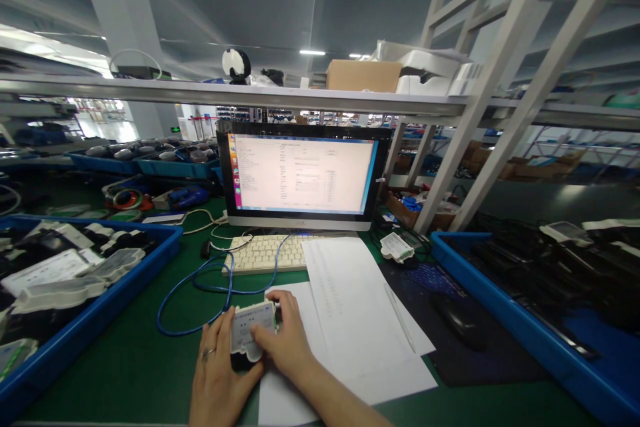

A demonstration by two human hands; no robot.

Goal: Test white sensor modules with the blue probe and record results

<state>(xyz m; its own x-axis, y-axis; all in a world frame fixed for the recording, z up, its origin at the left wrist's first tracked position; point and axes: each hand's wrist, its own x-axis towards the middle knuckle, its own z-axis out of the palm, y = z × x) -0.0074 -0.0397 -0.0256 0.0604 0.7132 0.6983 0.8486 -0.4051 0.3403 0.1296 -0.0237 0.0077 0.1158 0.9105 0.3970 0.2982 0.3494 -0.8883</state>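
Note:
Both my hands hold a small light-grey plastic module (pixel 250 332) on the green bench, just in front of me. My left hand (pixel 216 373) grips its left side and wears a ring. My right hand (pixel 285 343) covers its right side, thumb on its face. A blue cable (pixel 200 287) loops from the module toward the keyboard (pixel 265 252). Behind it stands a lit monitor (pixel 303 175).
White paper sheets (pixel 350 307) with a pen (pixel 400 317) lie to the right, then a black mouse (pixel 457 320) on a dark mat. Blue trays of modules sit at the left (pixel 100 307) and right (pixel 525 333). Another white module (pixel 397 247) rests near the monitor base.

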